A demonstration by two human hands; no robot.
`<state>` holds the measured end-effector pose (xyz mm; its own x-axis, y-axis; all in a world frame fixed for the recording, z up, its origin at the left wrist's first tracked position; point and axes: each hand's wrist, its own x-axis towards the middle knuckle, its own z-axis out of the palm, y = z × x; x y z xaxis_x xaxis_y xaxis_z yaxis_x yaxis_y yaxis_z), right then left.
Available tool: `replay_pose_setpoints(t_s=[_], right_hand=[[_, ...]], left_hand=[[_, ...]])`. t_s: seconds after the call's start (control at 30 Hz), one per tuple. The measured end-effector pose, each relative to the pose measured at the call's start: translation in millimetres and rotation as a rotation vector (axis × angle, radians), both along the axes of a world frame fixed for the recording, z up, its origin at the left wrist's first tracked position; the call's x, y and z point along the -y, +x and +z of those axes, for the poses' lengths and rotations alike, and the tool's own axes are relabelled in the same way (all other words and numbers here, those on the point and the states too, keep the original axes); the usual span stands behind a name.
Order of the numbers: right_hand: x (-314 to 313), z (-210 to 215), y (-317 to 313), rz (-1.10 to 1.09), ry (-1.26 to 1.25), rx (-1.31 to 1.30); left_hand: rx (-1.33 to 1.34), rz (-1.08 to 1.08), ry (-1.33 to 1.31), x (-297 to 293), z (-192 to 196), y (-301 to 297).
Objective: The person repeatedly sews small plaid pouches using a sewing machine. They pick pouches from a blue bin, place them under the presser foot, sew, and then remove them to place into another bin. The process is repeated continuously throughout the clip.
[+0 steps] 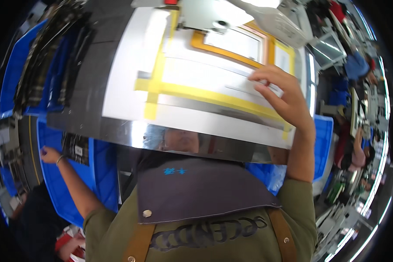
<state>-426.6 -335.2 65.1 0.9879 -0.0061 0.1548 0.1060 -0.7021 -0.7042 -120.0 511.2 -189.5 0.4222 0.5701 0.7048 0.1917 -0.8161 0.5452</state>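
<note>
My right hand (pixel 286 94) is over the white work surface (pixel 126 87), just below the corner of an orange frame (pixel 198 41). Its thumb and forefinger are apart, and nothing shows between them. Strips of yellow tape (pixel 196 97) run across the surface under and beside this hand. Far out to the left, my left hand (pixel 51 155) hangs over a blue bin (pixel 102 170). Its fingers look curled, and whether they hold anything is too small to see. Beside it in the bin lies a dark plaid cloth piece (pixel 76 147) with a small pale label.
A pale machine head (pixel 205 15) stands over the orange frame. Dark plaid cloth (pixel 39 65) is heaped on another blue bin (pixel 13 72) at the far left. A shiny metal edge (pixel 214 146) borders the table close to my apron. At right stands one more blue bin (pixel 323 144).
</note>
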Motion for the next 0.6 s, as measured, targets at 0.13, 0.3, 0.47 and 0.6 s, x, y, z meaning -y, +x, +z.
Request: replay_pose_setpoints(t_s=[0.13,0.3,0.47,0.6], right_hand=[[-11.7,-12.4,-5.3,-0.072,-0.158,0.011],[-11.8,-29.2,-5.5,-0.11,-0.161,0.017],[-10.2,-33.2,-3.3,-0.114,-0.019,-0.011],[-7.8,-37.1,0.0,-0.073,-0.053,0.035]], left_hand=[[0.328,-0.526,0.031,205.8,138.3,-15.4],[0.14,-1.164,0.099,367.5,226.3,-47.0],[-0.414,-1.959,-0.001,525.0,238.5,-97.8],[-0.439,-2.251,0.318,598.7,232.7,-121.7]])
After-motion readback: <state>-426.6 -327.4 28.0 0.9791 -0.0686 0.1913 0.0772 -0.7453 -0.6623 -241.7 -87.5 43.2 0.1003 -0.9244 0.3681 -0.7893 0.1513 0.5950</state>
